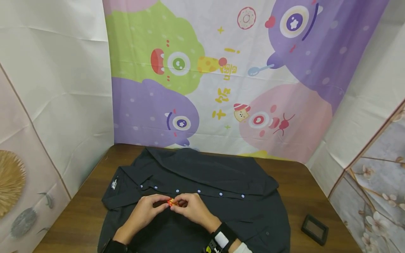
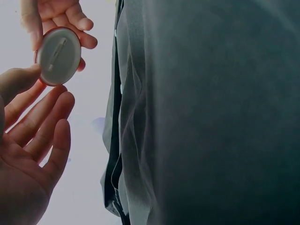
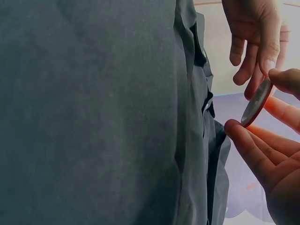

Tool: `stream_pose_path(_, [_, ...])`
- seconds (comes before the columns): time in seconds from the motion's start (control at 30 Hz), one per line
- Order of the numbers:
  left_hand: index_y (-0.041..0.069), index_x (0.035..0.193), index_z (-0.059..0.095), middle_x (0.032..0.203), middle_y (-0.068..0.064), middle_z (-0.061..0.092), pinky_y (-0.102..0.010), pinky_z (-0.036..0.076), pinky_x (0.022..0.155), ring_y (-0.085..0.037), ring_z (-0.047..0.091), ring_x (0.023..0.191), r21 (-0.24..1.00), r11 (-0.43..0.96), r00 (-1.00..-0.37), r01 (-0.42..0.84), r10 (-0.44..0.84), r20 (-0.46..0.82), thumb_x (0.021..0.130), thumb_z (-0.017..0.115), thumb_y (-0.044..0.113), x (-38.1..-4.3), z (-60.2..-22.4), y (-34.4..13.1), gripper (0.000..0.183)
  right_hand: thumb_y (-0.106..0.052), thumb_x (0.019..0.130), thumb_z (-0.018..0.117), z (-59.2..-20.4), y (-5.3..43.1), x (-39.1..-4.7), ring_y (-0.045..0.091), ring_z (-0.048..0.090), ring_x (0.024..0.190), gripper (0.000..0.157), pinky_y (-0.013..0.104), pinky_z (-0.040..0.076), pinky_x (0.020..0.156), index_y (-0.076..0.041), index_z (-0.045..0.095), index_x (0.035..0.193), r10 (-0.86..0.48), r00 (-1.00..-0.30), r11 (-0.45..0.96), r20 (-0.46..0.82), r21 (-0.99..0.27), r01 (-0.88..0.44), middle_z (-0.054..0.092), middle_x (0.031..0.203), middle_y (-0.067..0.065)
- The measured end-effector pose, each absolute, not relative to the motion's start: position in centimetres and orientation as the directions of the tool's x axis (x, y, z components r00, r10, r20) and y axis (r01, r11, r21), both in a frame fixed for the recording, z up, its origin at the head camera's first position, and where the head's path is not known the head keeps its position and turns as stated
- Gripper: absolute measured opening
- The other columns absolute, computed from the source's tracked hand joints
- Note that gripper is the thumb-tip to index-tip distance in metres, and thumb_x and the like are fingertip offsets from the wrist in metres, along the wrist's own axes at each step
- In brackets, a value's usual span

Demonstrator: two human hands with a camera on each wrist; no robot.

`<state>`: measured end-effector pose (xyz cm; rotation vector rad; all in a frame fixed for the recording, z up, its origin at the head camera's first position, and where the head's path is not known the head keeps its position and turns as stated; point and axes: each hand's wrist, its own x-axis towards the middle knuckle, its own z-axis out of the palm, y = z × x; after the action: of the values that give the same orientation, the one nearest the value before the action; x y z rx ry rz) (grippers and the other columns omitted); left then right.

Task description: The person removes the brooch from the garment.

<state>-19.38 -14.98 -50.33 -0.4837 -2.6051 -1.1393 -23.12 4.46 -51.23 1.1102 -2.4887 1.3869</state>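
A round pin badge (image 2: 65, 61) with a red rim is held up above a dark buttoned shirt (image 1: 234, 214). Its pale back, with a straight pin across it, shows in the left wrist view. My left hand (image 1: 146, 212) pinches one edge of the badge between thumb and fingers. From the other side my right hand (image 1: 193, 209) grips it too, thumb and fingertips at the rim, as the badge (image 3: 257, 102) seen nearly edge-on in the right wrist view shows. In the head view only a bit of its red and yellow front appears between the fingertips.
The shirt lies spread over a brown wooden table (image 1: 297, 179), with its row of light buttons (image 1: 199, 191) running across and a folded sleeve (image 1: 121, 193) at left. A small black rectangular frame (image 1: 314, 229) lies at right. A cartoon-print cloth (image 1: 218, 133) hangs behind.
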Motion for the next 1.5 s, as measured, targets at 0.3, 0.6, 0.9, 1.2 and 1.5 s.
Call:
stream_pose_path(0.3, [0.014, 0.095, 0.072, 0.094, 0.000, 0.073, -0.040, 0.056, 0.075, -0.013, 0.065, 0.089, 0.656, 0.636, -0.909, 0.407, 0.207, 0.363, 0.076, 0.074, 0.015, -19.4, -50.3, -14.9, 0.019, -0.013, 0.076, 0.075, -49.7, 4.5, -22.4, 0.016, 0.065, 0.068, 0.017, 0.019, 0.055, 0.060, -0.003, 0.069, 0.088, -0.560, -0.749, 0.341, 0.354, -0.725, -0.599, 0.071, 0.083, 0.013])
stream_pose_path(0.6, [0.008, 0.101, 0.072, 0.097, -0.005, 0.073, -0.041, 0.056, 0.073, -0.016, 0.065, 0.089, 0.668, 0.643, -0.919, 0.374, 0.160, 0.361, 0.075, 0.075, 0.017, -19.5, -50.2, -14.6, 0.027, -0.026, 0.077, 0.075, -50.7, 4.9, -23.3, 0.006, 0.061, 0.067, 0.019, 0.014, 0.051, 0.059, -0.013, 0.069, 0.088, -0.561, -0.732, 0.371, 0.386, -0.674, -0.639, 0.068, 0.086, 0.002])
stream_pose_path(0.9, [0.013, 0.100, 0.072, 0.097, -0.002, 0.073, -0.040, 0.055, 0.075, -0.015, 0.065, 0.090, 0.642, 0.664, -0.918, 0.383, 0.198, 0.342, 0.078, 0.073, 0.022, -19.6, -50.3, -14.6, 0.024, -0.027, 0.076, 0.075, -50.7, 5.0, -23.2, 0.003, 0.058, 0.074, 0.019, 0.015, 0.051, 0.063, -0.015, 0.069, 0.089, -0.562, -0.727, 0.404, 0.395, -0.636, -0.658, 0.068, 0.090, -0.001])
stream_pose_path(1.2, [0.013, 0.100, 0.072, 0.100, -0.003, 0.072, -0.042, 0.055, 0.078, -0.016, 0.064, 0.092, 0.650, 0.684, -0.939, 0.331, 0.173, 0.296, 0.077, 0.074, 0.023, -19.6, -50.4, -14.6, 0.026, -0.025, 0.077, 0.075, -50.5, 4.9, -23.0, 0.005, 0.058, 0.082, 0.024, 0.017, 0.052, 0.067, -0.012, 0.071, 0.096, -0.585, -0.714, 0.441, 0.384, -0.589, -0.677, 0.068, 0.100, 0.002])
stream_pose_path(1.5, [0.011, 0.101, 0.071, 0.101, -0.004, 0.072, -0.044, 0.054, 0.081, -0.019, 0.064, 0.095, 0.656, 0.692, -0.951, 0.301, 0.166, 0.261, 0.077, 0.073, 0.022, -19.8, -49.9, -14.2, 0.026, -0.026, 0.077, 0.075, -50.6, 4.9, -23.1, 0.007, 0.060, 0.088, 0.025, 0.018, 0.054, 0.072, -0.013, 0.071, 0.098, -0.583, -0.696, 0.490, 0.418, -0.502, -0.712, 0.067, 0.103, 0.003])
